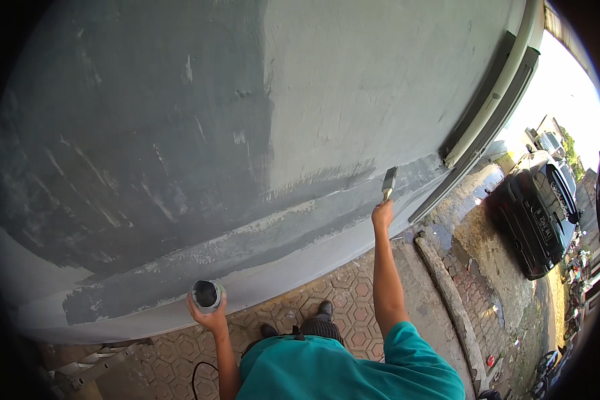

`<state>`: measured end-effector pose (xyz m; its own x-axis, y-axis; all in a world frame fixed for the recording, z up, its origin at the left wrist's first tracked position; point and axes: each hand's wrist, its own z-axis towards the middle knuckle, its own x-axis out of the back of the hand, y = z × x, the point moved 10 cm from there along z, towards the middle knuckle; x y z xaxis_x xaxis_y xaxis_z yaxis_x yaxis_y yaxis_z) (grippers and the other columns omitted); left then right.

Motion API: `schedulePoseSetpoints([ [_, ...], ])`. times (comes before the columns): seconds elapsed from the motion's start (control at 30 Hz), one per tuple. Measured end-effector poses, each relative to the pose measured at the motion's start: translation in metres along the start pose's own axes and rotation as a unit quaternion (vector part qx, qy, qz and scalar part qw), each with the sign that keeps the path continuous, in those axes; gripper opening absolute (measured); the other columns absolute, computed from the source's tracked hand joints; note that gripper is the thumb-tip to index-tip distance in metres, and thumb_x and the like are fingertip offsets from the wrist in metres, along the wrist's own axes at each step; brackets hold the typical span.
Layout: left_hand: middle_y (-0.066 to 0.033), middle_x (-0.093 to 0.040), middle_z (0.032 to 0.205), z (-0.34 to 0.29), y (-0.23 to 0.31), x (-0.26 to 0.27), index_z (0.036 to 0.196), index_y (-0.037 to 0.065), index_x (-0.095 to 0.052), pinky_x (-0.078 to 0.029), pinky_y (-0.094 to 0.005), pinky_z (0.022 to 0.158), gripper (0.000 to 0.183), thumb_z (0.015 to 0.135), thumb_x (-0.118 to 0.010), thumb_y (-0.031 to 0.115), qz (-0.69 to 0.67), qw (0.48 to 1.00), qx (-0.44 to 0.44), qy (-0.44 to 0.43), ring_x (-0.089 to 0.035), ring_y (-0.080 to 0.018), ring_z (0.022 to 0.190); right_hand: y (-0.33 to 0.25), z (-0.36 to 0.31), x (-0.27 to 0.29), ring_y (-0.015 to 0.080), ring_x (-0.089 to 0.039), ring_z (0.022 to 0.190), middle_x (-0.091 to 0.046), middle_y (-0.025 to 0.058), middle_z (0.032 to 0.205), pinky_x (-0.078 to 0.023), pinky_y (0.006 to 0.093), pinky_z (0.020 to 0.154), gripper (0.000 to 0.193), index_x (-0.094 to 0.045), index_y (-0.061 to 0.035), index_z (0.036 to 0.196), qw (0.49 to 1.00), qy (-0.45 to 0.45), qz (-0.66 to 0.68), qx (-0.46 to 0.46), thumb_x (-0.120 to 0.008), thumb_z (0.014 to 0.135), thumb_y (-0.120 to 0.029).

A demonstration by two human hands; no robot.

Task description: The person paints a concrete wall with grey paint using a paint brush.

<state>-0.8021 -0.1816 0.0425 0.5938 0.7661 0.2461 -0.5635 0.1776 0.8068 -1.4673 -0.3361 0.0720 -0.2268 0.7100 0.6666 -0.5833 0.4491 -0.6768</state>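
My right hand (383, 215) is stretched out ahead, closed round the pale handle of a flat paintbrush (391, 179). Its dark bristle end lies against or very close to the wall (340, 80), by the lower band of grey paint. In my left hand (211, 320) is a round paint can (207, 296), held up in front of the wall's base, its mouth facing up with dark grey inside. Dark grey paint (147, 133) covers the wall's left side in streaks, while its upper right is lighter grey.
A pale vertical pipe (497, 93) runs down the wall's right end. Hexagonal paving (357, 300) lies underfoot, with a concrete kerb (450, 313) to the right. Beyond stands a dark car (537, 207). At lower left, a metal ladder-like frame (93, 367) rests near the wall.
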Motion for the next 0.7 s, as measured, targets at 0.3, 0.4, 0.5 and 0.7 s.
schedulePoseSetpoints([
  [0.3,-0.0198,-0.055,0.120,0.000,-0.002,-0.032,0.122,-0.006,-0.054,-0.043,-0.0485,0.095,0.080,0.053,-0.088,0.018,-0.051,0.997,0.035,-0.053,-0.055,-0.0375,0.111,-0.173,-0.287,-0.049,0.0412,-0.062,0.067,-0.062,0.0196,0.070,-0.048,0.0504,0.059,0.023,-0.059,-0.0032,0.113,0.915,-0.275,0.151,0.254,-0.053,0.095,-0.016],
  [0.4,-0.0219,-0.053,0.123,-0.010,0.006,-0.042,0.123,-0.007,-0.053,-0.042,-0.0492,0.097,0.082,0.054,-0.089,0.019,-0.042,0.996,0.022,-0.073,-0.054,-0.0384,0.113,-0.185,-0.299,-0.035,0.0381,-0.064,0.069,-0.066,0.0138,0.078,-0.050,0.0476,0.057,0.025,-0.060,-0.0095,0.117,0.892,-0.298,0.111,0.321,-0.053,0.096,-0.021],
  [0.5,-0.0235,-0.052,0.126,-0.020,0.016,-0.052,0.125,-0.008,-0.052,-0.040,-0.0496,0.099,0.084,0.054,-0.089,0.019,-0.024,0.996,0.020,-0.085,-0.052,-0.0390,0.116,-0.182,-0.267,-0.045,0.0340,-0.065,0.069,-0.068,0.0086,0.088,-0.051,0.0452,0.055,0.025,-0.060,-0.0182,0.117,0.892,-0.267,0.021,0.365,-0.052,0.096,-0.028],
  [0.7,-0.0179,-0.056,0.123,-0.035,0.025,-0.052,0.125,-0.006,-0.052,-0.040,-0.0420,0.101,0.078,0.058,-0.087,0.013,-0.019,0.998,0.017,-0.052,-0.054,-0.0314,0.114,-0.113,-0.110,-0.044,0.0394,-0.064,0.068,-0.067,0.0130,0.085,-0.050,0.0502,0.055,0.022,-0.059,-0.0169,0.113,0.959,-0.131,-0.060,0.245,-0.048,0.098,-0.030],
])
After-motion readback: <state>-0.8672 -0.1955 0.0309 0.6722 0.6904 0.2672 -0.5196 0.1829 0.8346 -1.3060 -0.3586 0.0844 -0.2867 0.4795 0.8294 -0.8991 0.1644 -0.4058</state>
